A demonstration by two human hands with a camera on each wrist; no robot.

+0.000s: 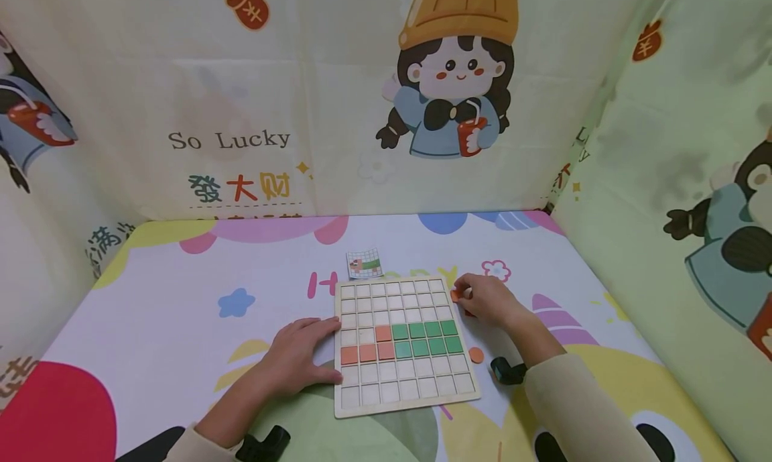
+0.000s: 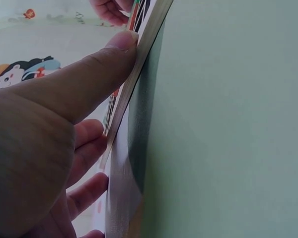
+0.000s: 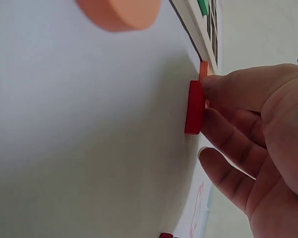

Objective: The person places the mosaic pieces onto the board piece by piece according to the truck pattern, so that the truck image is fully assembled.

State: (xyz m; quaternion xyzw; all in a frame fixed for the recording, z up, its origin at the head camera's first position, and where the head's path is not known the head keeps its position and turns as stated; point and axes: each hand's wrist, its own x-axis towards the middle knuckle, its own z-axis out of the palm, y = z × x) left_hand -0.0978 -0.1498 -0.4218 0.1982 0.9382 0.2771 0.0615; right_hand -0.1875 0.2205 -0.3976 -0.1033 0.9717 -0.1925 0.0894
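A pale wooden grid board [image 1: 407, 408] lies flat, with orange tiles [image 1: 368, 353] and green tiles [image 1: 420, 348] in its two middle rows and white squares elsewhere. At its left edge my left hand [image 1: 292, 358] rests with spread fingers; the thumb [image 2: 109, 64] touches the board's side. By the upper right edge my right hand [image 1: 487, 300] pinches an orange piece [image 3: 203, 71] between thumb and finger. Directly beside its fingertips lies a red block [image 3: 193, 109]. The far fingers are partly hidden behind the thumb.
Behind the board lies a small picture card [image 1: 364, 264] with a similar grid pattern. A round orange piece [image 1: 476, 355] sits right of the board. The patterned tablecloth [image 1: 181, 328] meets printed curtains [image 1: 338, 113] at the back and sides.
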